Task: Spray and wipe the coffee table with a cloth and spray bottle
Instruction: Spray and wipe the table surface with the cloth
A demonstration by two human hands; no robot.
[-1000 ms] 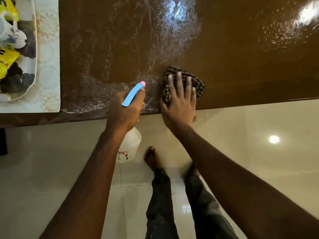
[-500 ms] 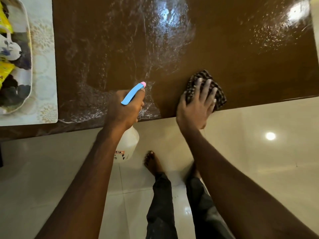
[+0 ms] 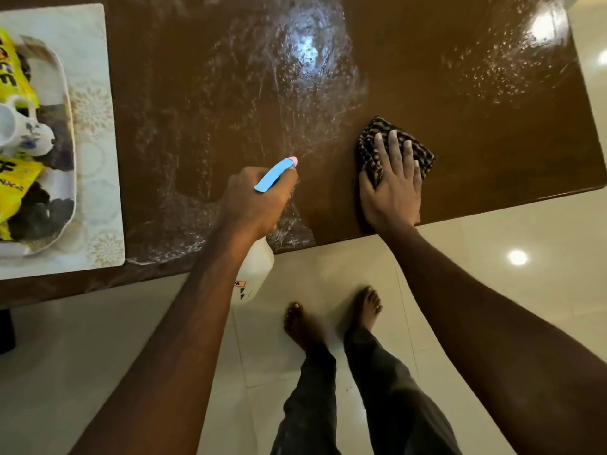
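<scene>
The glossy brown coffee table (image 3: pixel 476 80) fills the upper part of the head view, wet with spray streaks and droplets across its middle and far right. My left hand (image 3: pixel 253 201) grips a white spray bottle (image 3: pixel 258 274) with a blue trigger head and pink nozzle, held over the table's near edge. My right hand (image 3: pixel 392 188) lies flat, fingers spread, pressing a dark checked cloth (image 3: pixel 369 149) onto the tabletop near the front edge, right of the bottle. Most of the cloth is under my fingers.
At the left end a pale patterned placemat (image 3: pixel 98 159) carries a white tray (image 3: pixel 67 103) with a cup, yellow packets and dark items. Below the table edge is a shiny tiled floor (image 3: pixel 492 274) with my bare feet and dark trousers.
My right hand slid the cloth rightward along the front edge, then a little further onto the table. The left hand with the bottle stayed in place.
</scene>
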